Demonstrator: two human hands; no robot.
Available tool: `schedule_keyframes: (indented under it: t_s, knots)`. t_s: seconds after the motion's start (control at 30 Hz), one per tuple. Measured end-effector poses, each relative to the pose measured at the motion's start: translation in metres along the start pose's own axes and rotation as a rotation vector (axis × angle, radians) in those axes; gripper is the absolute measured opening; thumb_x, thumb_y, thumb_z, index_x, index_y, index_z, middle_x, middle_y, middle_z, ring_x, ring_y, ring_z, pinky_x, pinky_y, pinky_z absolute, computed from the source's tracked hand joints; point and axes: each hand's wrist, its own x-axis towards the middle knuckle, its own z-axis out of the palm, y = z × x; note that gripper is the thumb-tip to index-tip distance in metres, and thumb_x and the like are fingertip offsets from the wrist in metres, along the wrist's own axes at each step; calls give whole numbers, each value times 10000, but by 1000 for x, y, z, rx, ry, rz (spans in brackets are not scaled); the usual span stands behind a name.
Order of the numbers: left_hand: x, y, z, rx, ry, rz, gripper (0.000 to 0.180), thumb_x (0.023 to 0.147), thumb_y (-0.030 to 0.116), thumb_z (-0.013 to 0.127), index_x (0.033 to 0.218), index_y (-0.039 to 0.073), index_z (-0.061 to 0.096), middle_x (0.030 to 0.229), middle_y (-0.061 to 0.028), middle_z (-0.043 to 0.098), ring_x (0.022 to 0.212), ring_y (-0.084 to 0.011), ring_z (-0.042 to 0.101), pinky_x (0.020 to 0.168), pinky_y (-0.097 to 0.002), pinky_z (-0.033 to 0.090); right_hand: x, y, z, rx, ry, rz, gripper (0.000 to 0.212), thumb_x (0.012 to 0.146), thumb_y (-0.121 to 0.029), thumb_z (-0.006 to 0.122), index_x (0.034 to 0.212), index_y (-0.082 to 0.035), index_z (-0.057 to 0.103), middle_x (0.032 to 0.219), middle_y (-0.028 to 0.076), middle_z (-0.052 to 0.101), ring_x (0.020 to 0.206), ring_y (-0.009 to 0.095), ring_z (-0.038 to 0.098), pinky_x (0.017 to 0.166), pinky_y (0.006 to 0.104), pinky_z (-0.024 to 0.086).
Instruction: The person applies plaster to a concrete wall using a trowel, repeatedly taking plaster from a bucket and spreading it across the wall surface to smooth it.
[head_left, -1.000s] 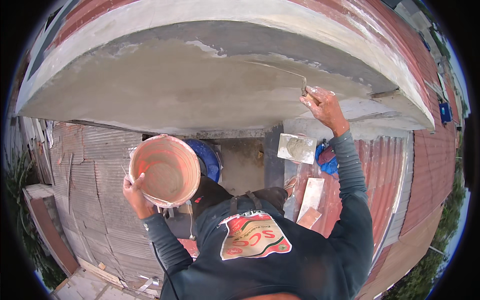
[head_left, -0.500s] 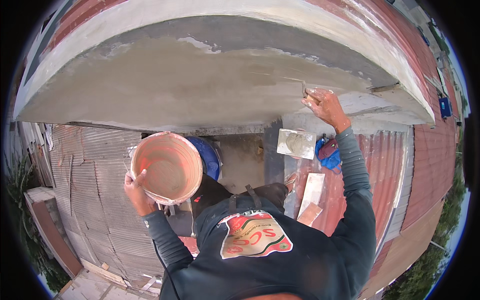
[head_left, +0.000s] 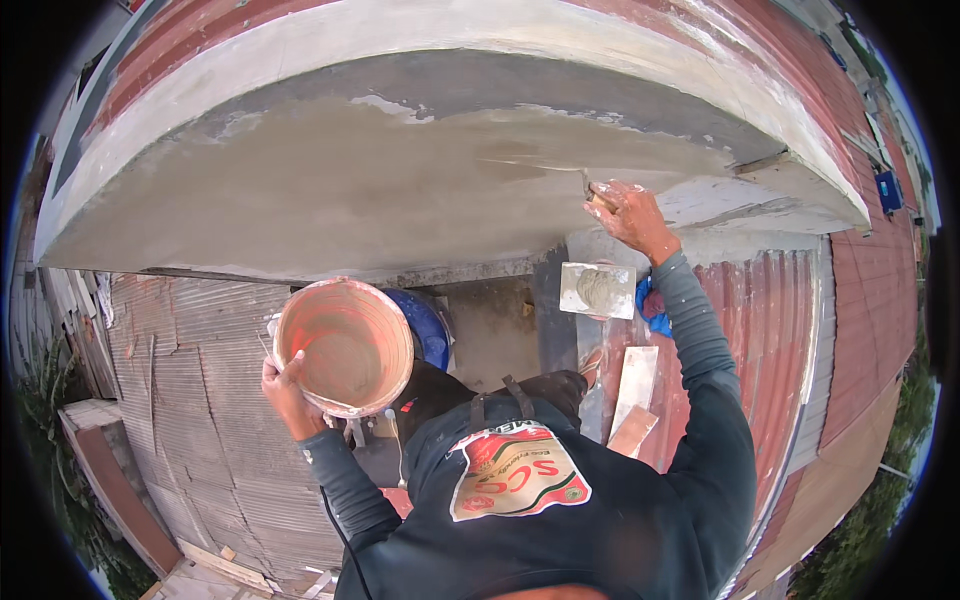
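Note:
My left hand point(head_left: 291, 400) grips the rim of an orange bucket point(head_left: 345, 350), thumb over the edge; its inside is smeared with plaster. In my right hand point(head_left: 638, 222) is a trowel point(head_left: 588, 186) with a wooden handle, its blade seen nearly edge-on at the wall face. The wall point(head_left: 380, 200) carries a broad coat of damp grey-brown plaster, with a darker grey band above it. Below my right hand lies a pale square board point(head_left: 580, 302) with a mound of plaster point(head_left: 604, 290) on it. White splashes cover my right fingers.
A blue drum point(head_left: 428, 335) stands beside the bucket. Blue cloth or bag point(head_left: 654, 318) lies by my right forearm, above a white plank point(head_left: 637, 380) and a brownish board point(head_left: 632, 432) on red corrugated roofing point(head_left: 765, 340). Grey corrugated sheets point(head_left: 215, 400) spread out at left.
My right hand and the trowel have shifted slightly left along the plastered wall. The bucket stays in my left hand; the whole view has moved a little.

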Motion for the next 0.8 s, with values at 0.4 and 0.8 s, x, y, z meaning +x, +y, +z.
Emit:
schedule_keyframes:
  t_s: [0.4,0.8]
  knots:
    - [-16,12,8,-35,-8,-36,240,765,-75,706,982,-2,637,951,-106,699,809,-188,678,778,-332,556,-9,20,-15,70,111,21,393,890,-375,723,1099,-42,743,1022,177,737,914,365,699,796,444,560]
    - [-10,5,-3,-52,5,-45,220,776,-92,699,963,2,631,952,-103,701,806,-189,678,763,-343,563,50,-16,0,274,-178,123,402,914,-368,662,1102,-22,742,1061,233,720,967,421,672,895,457,527]
